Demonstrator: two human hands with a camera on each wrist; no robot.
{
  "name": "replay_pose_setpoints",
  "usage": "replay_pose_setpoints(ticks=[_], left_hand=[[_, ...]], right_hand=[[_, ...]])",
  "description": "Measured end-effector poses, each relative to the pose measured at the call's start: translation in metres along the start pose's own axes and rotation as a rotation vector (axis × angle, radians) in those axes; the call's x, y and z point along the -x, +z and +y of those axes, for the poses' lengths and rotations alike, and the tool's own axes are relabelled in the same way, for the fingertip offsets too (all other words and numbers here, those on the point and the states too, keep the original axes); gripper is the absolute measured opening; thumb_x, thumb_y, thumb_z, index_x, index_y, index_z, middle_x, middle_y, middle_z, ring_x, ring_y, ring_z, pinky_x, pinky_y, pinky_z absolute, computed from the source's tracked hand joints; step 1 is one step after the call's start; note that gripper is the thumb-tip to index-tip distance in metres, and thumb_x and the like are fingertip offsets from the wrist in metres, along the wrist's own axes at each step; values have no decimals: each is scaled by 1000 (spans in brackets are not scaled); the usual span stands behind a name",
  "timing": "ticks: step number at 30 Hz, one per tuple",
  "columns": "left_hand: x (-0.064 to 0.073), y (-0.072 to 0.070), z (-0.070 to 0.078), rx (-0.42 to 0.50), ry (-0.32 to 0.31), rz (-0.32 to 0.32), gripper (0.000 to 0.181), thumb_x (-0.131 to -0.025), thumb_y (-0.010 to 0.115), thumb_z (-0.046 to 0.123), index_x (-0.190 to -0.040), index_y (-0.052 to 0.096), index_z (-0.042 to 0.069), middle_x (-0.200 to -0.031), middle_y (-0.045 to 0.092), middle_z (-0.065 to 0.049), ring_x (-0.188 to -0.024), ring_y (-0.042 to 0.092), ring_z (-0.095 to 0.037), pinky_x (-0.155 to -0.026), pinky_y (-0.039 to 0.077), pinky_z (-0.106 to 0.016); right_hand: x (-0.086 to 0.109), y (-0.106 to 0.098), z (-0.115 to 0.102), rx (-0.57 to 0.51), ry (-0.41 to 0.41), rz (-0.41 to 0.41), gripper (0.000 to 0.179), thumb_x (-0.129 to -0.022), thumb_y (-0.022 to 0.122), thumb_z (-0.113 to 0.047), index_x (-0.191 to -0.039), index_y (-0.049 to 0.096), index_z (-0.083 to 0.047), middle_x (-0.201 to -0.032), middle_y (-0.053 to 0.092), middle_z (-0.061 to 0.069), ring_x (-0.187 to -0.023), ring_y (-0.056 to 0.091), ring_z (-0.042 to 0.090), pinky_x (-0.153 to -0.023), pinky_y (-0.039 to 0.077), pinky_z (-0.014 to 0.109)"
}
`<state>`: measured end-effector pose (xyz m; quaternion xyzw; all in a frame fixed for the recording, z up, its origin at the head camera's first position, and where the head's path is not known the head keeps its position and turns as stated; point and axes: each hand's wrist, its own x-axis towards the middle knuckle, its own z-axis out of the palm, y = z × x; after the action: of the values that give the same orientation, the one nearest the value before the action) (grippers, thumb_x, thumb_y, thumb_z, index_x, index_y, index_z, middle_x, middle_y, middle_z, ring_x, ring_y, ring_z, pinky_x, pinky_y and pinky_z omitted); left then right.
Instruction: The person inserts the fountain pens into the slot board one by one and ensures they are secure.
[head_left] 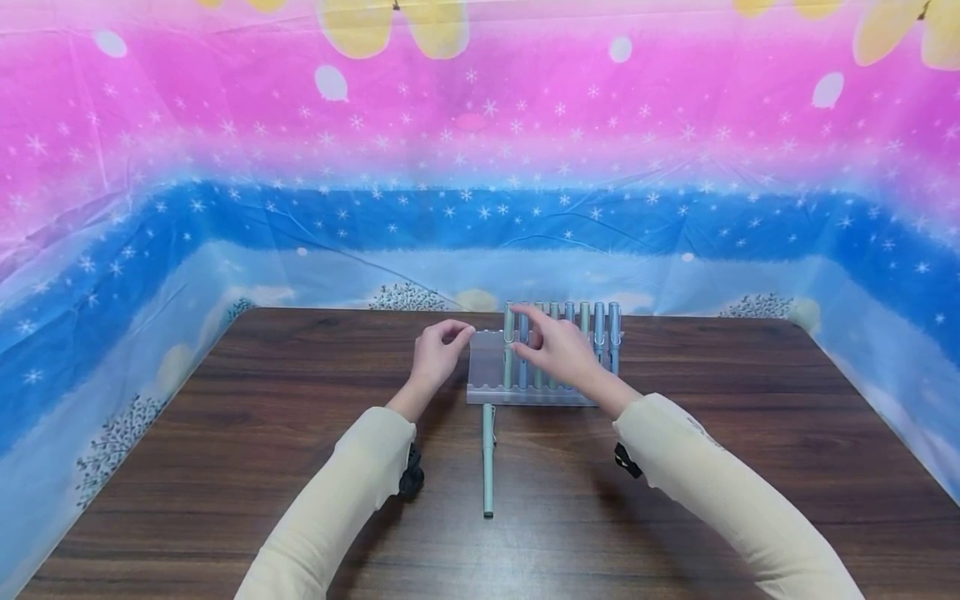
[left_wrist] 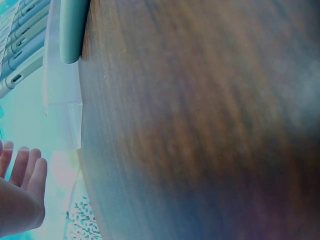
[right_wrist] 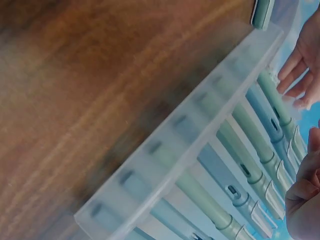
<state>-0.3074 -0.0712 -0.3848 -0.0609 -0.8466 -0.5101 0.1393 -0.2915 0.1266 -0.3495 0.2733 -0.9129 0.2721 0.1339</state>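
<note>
A clear pen rack stands on the table with several capped pens upright in its slots, pale green and blue. My left hand pinches the rack's upper left edge between thumb and fingertips. Over the front of the pens is my right hand, its thumb and index finger spread apart beside the leftmost green pen. Whether they touch that pen I cannot tell. Another green pen lies on the table in front of the rack, its clip end toward the rack.
The rack stands near the back of the dark wooden table. Behind and beside the table hangs a pink and blue printed cloth. The rack's left slots hold no pens.
</note>
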Motion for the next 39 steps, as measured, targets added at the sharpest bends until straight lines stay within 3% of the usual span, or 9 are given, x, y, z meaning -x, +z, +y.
replay_pose_setpoints(ticks=[11, 21, 30, 39], left_hand=[[-1, 1, -3, -5, 17, 3, 19, -86, 58, 23, -93, 67, 7, -91, 64, -5, -87, 56, -18, -79, 42, -32], [0, 1, -2, -5, 11, 2, 20, -86, 58, 23, -94, 66, 7, -92, 64, -5, -88, 56, -18, -80, 41, -33], [0, 1, -2, -7, 4, 4, 20, -86, 58, 24, -94, 67, 7, -93, 64, -4, -88, 56, -18, -81, 41, -33], [0, 1, -2, 9, 8, 7, 18, -86, 58, 21, -93, 67, 7, -91, 64, -5, -85, 56, -19, -79, 42, -33]], right_hand=[[21, 8, -2, -75, 6, -75, 46, -81, 64, -23, -123, 48, -11, -57, 49, -8, -45, 44, 9, -41, 37, 26], [37, 18, 0, -167, 83, -167, 39, -81, 64, -24, -116, 54, -9, -59, 52, -6, -48, 46, 11, -45, 39, 27], [43, 25, -7, -245, 91, -270, 37, -81, 64, -26, -112, 56, -7, -59, 53, -4, -47, 47, 12, -43, 39, 27], [47, 34, -14, -337, 151, -374, 36, -83, 62, -22, -113, 53, -7, -62, 57, 1, -49, 54, 17, -45, 44, 29]])
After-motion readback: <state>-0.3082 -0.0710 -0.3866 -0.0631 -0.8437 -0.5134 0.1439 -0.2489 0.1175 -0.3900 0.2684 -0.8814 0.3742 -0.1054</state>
